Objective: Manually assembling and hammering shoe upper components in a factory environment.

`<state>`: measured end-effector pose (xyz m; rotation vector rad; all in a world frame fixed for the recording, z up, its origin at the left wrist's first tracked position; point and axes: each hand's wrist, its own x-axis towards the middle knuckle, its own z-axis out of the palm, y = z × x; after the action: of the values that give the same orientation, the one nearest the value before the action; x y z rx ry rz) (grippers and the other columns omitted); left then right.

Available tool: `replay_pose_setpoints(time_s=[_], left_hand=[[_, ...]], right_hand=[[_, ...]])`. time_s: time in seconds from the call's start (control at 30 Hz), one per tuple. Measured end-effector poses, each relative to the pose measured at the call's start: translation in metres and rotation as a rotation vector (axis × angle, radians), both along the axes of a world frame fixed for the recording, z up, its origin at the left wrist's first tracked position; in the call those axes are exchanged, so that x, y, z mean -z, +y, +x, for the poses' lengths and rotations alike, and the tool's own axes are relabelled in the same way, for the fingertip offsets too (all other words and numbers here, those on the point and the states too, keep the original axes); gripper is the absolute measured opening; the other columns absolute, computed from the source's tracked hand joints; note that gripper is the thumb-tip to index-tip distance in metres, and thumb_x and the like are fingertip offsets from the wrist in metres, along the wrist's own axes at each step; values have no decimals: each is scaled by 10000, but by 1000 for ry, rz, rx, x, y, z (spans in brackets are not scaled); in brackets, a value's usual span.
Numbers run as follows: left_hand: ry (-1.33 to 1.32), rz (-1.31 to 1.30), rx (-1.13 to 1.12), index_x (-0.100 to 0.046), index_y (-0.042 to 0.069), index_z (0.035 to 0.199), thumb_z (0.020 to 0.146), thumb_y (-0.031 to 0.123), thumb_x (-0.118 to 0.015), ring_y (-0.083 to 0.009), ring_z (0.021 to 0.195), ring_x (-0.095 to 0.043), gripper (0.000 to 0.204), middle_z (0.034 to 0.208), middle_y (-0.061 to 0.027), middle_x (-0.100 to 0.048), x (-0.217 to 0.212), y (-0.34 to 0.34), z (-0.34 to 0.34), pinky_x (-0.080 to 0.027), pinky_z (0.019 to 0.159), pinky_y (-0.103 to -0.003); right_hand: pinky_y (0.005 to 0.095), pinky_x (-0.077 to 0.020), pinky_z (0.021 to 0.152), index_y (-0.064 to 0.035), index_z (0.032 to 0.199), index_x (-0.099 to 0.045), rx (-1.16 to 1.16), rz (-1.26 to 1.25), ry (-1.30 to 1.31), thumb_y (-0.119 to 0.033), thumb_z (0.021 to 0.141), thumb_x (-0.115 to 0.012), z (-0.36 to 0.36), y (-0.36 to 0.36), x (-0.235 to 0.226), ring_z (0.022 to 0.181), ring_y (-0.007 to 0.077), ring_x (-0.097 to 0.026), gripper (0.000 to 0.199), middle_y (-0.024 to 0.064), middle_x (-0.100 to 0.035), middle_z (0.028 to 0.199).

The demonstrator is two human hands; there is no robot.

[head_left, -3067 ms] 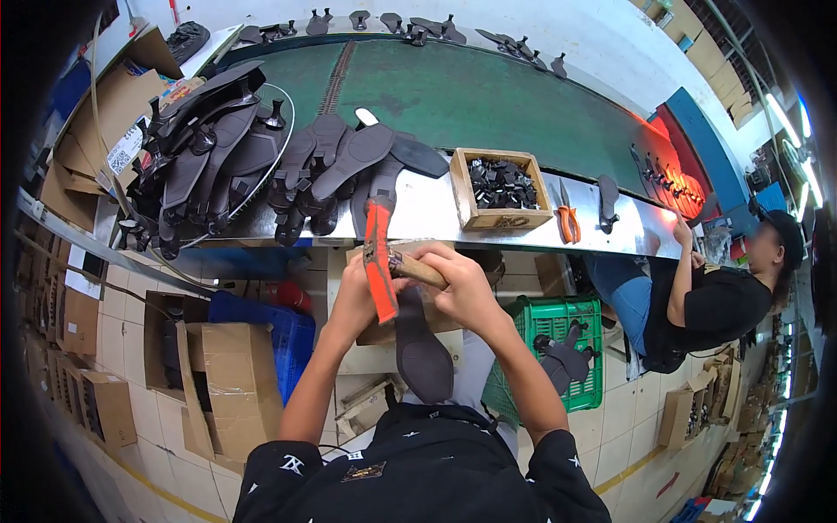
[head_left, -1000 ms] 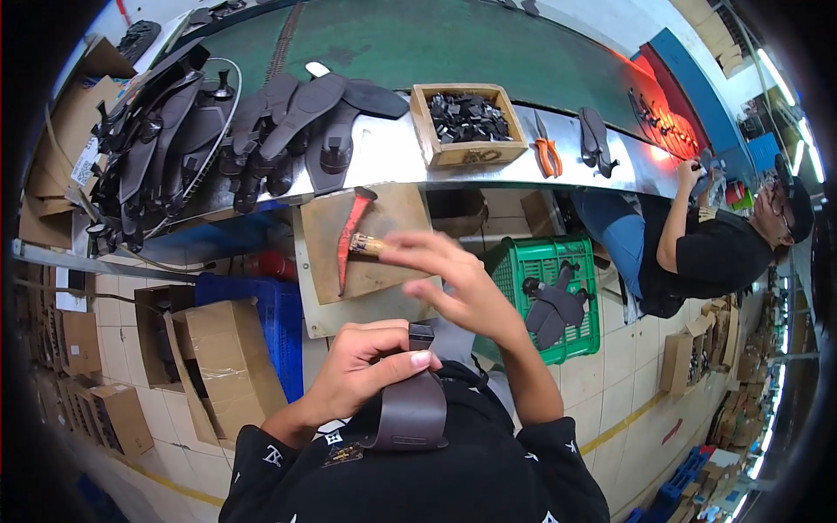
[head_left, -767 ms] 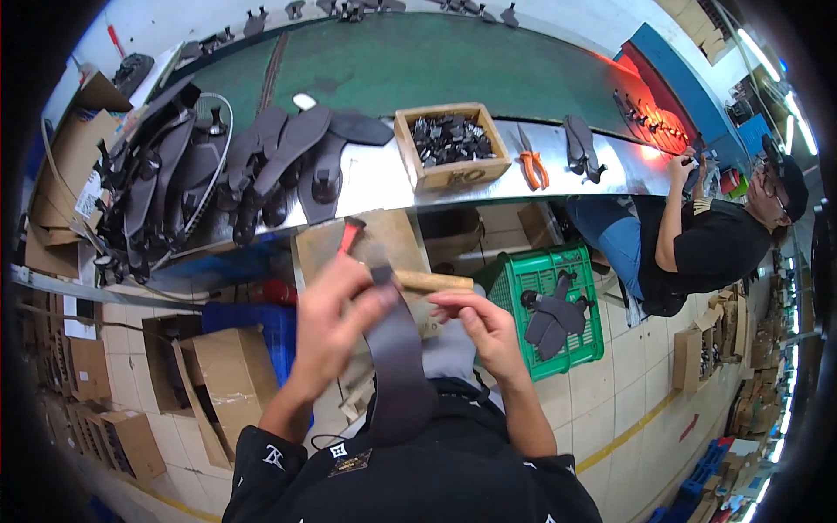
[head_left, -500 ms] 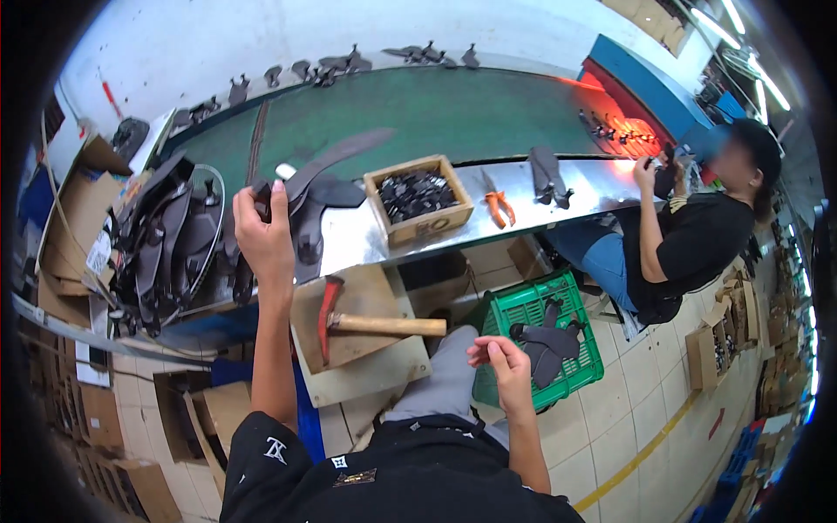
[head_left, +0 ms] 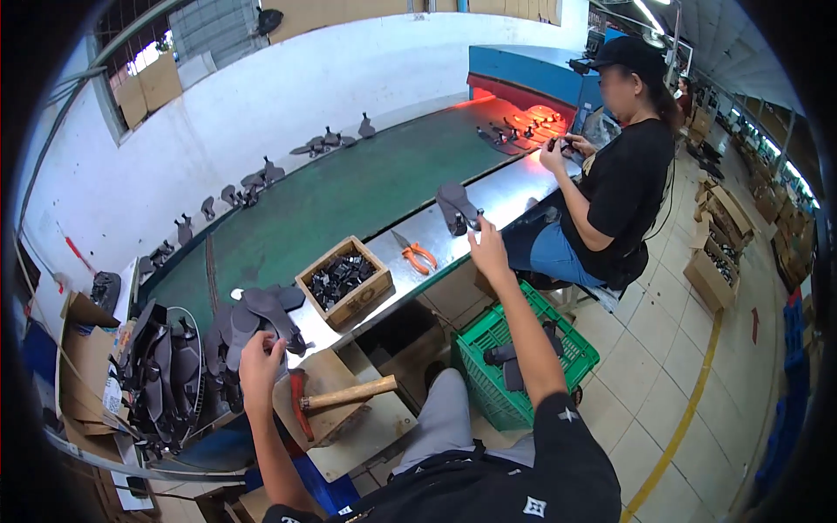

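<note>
Right hand [head_left: 486, 240] stretches far out

Its fingers curve loosely apart beside the dark-grey, flat shoe soles with small black heels [head_left: 451, 199], right of the frame's centre; contact is unclear. Best to pinch firmly at the heel and keep the thin forepart unbent. Lower left, the left hand [head_left: 260, 366] parts its fingers by the dark-grey sole heap [head_left: 230, 336]; half a second ago it gripped one there.

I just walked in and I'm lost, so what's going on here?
The person's right hand is at heeled soles on the metal ledge; the left hand is beside piled soles. Contact is unclear. A hammer lies unheld on a brown board. A co-worker holds a small dark piece.
</note>
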<state>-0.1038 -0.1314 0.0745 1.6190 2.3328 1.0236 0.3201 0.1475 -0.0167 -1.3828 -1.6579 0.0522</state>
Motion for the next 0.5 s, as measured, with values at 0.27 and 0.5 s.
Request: replay_pose_setpoints(time_s=[0.27, 0.5], left_hand=[[-97, 159, -10, -676, 9, 988, 872, 141, -688, -289, 790, -659, 176, 910, -142, -682, -18, -75, 32, -521, 726, -364], [48, 290, 322, -305, -25, 1454, 740, 185, -830, -378, 1286, -433, 911, 1438, -220, -395, -25, -61, 98, -331, 1109, -424]], right_hand=[[397, -512, 628, 11, 977, -614, -63, -31, 221, -235, 870, -672, 37, 90, 20, 654, 294, -634, 274, 156, -632, 741], [224, -331, 335, -66, 1094, -479, -991, -754, 1121, -163, 949, -612, -135, -187, -144, 421, 71, -454, 219, -2, -470, 580]])
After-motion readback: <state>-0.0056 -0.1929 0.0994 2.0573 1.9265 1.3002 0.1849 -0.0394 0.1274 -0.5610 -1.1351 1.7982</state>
